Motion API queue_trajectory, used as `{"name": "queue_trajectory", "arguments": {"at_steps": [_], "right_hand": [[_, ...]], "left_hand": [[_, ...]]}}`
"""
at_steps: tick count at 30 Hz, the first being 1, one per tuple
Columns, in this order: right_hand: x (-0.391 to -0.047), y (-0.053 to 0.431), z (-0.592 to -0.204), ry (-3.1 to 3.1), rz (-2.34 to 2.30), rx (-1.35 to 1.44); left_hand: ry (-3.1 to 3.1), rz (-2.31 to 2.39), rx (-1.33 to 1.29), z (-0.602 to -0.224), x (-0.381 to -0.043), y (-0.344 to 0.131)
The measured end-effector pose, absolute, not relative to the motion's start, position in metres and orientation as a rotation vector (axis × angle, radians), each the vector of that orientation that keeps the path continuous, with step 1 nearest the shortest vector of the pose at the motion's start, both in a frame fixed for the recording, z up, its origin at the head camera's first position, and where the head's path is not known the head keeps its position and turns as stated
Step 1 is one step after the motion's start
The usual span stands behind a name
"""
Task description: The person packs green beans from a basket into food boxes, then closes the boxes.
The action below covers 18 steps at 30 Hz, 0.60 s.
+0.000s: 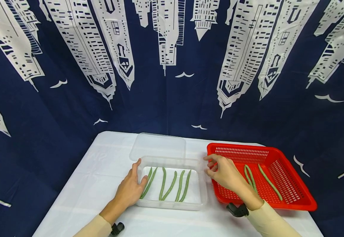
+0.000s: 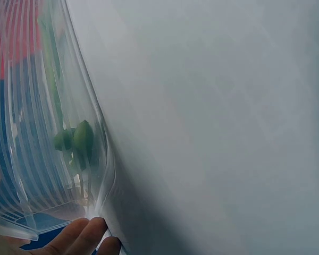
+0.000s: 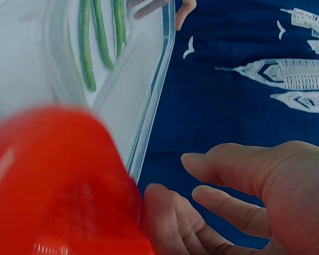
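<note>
My left hand [image 1: 131,187] is at the left side of a clear plastic container [image 1: 172,205], its thumb over the rim and its fingers along the outer wall. In the left wrist view, those fingertips [image 2: 90,234] are beside the container's lower edge. Several green beans [image 1: 163,184] lie in the container, roughly in pairs. My right hand [image 1: 223,172], fingers loosely bent and holding nothing, hovers between the container's right rim and the red basket [image 1: 300,184]. In the right wrist view, a gap shows between its thumb and fingers.
A clear flat lid [image 1: 158,146] lies behind the container on the white-covered table [image 1: 83,184]. More green beans [image 1: 269,182] lie in the basket, partly hidden by my right arm. Behind the table hangs a dark blue cloth [image 1: 148,108] printed with white buildings.
</note>
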State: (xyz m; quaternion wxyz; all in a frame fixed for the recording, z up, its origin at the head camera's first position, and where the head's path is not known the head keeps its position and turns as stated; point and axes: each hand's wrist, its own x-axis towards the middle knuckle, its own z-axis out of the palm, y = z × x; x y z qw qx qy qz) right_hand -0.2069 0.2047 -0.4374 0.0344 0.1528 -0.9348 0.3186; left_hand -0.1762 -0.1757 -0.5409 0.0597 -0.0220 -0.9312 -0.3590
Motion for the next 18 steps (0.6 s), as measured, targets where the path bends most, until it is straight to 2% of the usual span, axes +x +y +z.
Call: {"name": "queue_trajectory", "arguments": {"at_steps": [9,18], "right_hand": [[-0.215,0.245,-0.435,-2.875,0.923,0.396],[-0.232,0.305,-0.435,-2.969,0.849,0.354]], "left_hand": [[-2.829,-1.078,-0.063,-0.543,-0.176,-0.175],[-2.831,-1.088,-0.054,-0.541,-0.173,-0.173]]}}
